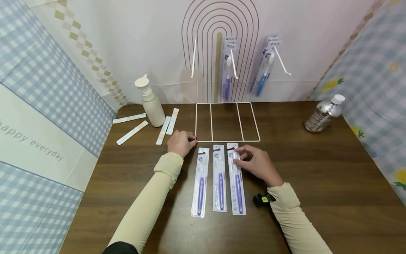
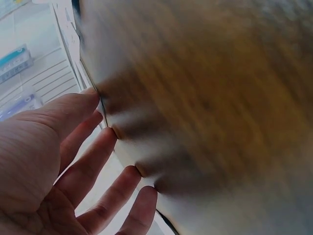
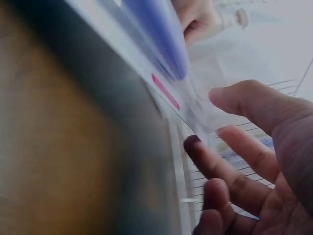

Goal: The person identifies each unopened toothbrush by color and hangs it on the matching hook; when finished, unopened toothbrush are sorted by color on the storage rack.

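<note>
Right hand (image 1: 258, 164) touches blister pack (image 1: 235, 180), purple toothbrush (image 1: 238, 194) inside

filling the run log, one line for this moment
right hand: at top of rightmost tabletop toothbrush pack; left hand: at near-left corner of rack; middle pack, left pack: untouched

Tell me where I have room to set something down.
Bare: the table right of the right hand, nearer than the silver bottle; the gap between that bottle and the wire rack; a patch left of the left sleeve. Crowded: the middle, where three toothbrush packs lie side by side, and the far left, around the pump bottle and strips.
</note>
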`<state>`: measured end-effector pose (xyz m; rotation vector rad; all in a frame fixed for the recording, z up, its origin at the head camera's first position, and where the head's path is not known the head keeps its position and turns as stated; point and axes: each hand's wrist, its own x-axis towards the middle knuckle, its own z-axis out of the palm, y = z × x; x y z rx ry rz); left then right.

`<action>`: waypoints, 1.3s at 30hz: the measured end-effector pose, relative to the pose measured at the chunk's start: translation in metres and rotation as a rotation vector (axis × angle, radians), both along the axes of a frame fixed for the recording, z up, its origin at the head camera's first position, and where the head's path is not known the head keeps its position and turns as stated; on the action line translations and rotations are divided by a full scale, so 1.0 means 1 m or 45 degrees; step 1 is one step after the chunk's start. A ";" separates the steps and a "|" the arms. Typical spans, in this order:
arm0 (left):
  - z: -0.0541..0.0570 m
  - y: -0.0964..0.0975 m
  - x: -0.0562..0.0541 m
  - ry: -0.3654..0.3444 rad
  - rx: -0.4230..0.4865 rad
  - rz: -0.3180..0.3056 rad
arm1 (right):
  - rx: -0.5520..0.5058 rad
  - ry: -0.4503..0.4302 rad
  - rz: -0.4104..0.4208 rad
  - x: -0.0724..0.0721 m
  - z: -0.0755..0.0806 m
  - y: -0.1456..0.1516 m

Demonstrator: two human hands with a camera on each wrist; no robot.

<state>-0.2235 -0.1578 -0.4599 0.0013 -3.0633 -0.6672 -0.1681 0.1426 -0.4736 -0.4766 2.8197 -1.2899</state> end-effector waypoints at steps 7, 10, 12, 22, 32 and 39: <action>0.000 0.002 0.001 0.013 0.004 0.000 | -0.032 0.490 -0.061 -0.006 0.068 -0.002; -0.001 0.001 0.000 0.012 0.002 0.002 | -0.090 0.783 -0.089 -0.009 0.103 -0.007; -0.002 0.000 -0.001 0.005 -0.004 0.005 | -0.124 0.921 -0.108 -0.012 0.124 -0.012; -0.001 0.000 -0.001 -0.012 -0.009 0.006 | -0.282 1.068 -0.228 -0.025 0.166 -0.029; -0.001 0.000 -0.001 -0.008 -0.024 0.002 | -0.282 0.995 -0.272 -0.048 0.146 -0.041; -0.002 0.000 -0.001 0.015 -0.017 0.000 | -0.336 0.935 -0.350 -0.102 0.137 -0.054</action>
